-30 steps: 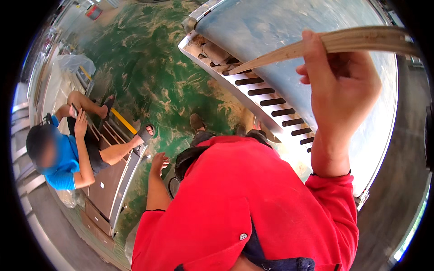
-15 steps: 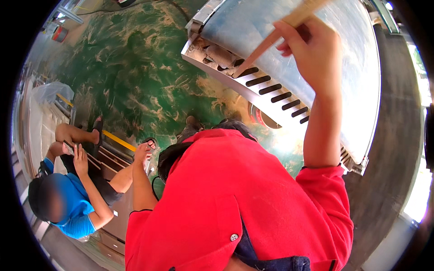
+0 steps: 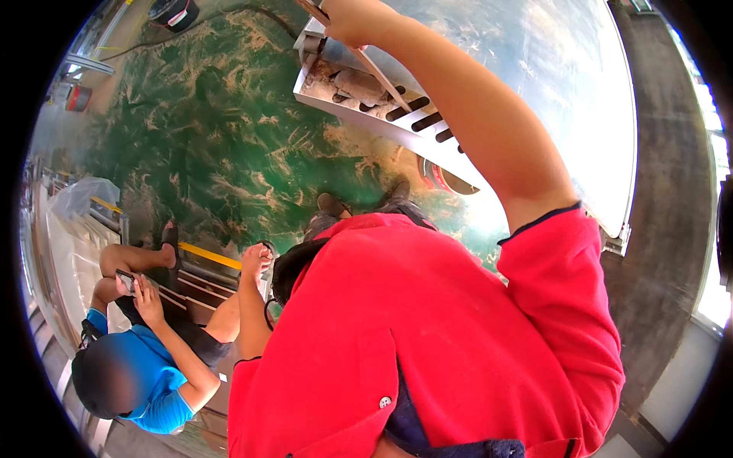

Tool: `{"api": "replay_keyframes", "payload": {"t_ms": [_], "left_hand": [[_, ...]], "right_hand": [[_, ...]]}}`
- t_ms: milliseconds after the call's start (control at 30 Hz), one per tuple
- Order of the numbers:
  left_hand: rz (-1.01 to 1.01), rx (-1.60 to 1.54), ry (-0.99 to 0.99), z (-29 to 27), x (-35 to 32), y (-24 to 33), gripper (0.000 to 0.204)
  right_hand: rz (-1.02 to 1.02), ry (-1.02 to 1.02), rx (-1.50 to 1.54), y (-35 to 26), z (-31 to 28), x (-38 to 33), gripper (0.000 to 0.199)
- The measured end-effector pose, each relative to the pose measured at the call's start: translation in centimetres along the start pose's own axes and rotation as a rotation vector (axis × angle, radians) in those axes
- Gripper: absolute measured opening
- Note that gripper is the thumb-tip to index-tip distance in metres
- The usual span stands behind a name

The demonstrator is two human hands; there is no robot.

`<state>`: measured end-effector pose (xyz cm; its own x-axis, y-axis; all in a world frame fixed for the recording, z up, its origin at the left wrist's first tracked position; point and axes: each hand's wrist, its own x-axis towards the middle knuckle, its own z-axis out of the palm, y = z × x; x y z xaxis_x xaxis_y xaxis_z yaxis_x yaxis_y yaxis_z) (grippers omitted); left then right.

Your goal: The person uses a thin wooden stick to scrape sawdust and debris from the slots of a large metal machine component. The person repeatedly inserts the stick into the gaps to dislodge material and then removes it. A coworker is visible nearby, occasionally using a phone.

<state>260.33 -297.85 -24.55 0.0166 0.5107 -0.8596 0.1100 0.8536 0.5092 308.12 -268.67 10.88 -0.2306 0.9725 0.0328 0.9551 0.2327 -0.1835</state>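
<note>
My right hand (image 3: 353, 18) is stretched far out at the top of the view and grips a thin wooden strip (image 3: 384, 79). The strip slants down across the slotted edge (image 3: 416, 122) of a shiny metal machine table (image 3: 550, 84). Sawdust and wood scraps lie in the trough (image 3: 343, 82) at that edge. My left hand (image 3: 256, 259) hangs by my left side next to a dark bag (image 3: 294, 267), fingers loosely curled; I cannot make out anything in it. My red shirt (image 3: 427, 336) fills the lower middle.
A person in a blue shirt (image 3: 145, 374) sits at the lower left holding a phone (image 3: 126, 283), legs on yellow-edged metal rails (image 3: 206, 257). The green floor (image 3: 206, 137) is strewn with sawdust. A clear plastic bag (image 3: 82, 195) lies left; a concrete wall (image 3: 664, 229) runs right.
My right arm has reached further out, carrying the wooden strip up and left to the table's slotted corner. The view has swung, so the seated person appears lower.
</note>
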Motion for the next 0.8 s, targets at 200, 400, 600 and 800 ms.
{"api": "replay_keyframes", "payload": {"t_ms": [200,400,600,800], "left_hand": [[-0.133,0.118,0.079,-0.7,-1.7,-1.8,0.037],[-0.202,0.129,0.092,-0.3,-3.7,-2.4,0.036],[-0.152,0.099,0.084,0.4,-3.2,-2.9,0.037],[-0.145,0.125,0.096,0.5,-2.6,-2.1,0.04]], "right_hand": [[-0.053,0.246,0.072,-4.1,-3.6,3.5,0.02],[-0.02,-0.06,0.247,-4.3,-7.0,5.3,0.021],[-0.053,-0.077,0.056,-1.1,4.4,1.9,0.022],[0.054,-0.311,-0.032,-2.7,6.5,0.0,0.029]]}}
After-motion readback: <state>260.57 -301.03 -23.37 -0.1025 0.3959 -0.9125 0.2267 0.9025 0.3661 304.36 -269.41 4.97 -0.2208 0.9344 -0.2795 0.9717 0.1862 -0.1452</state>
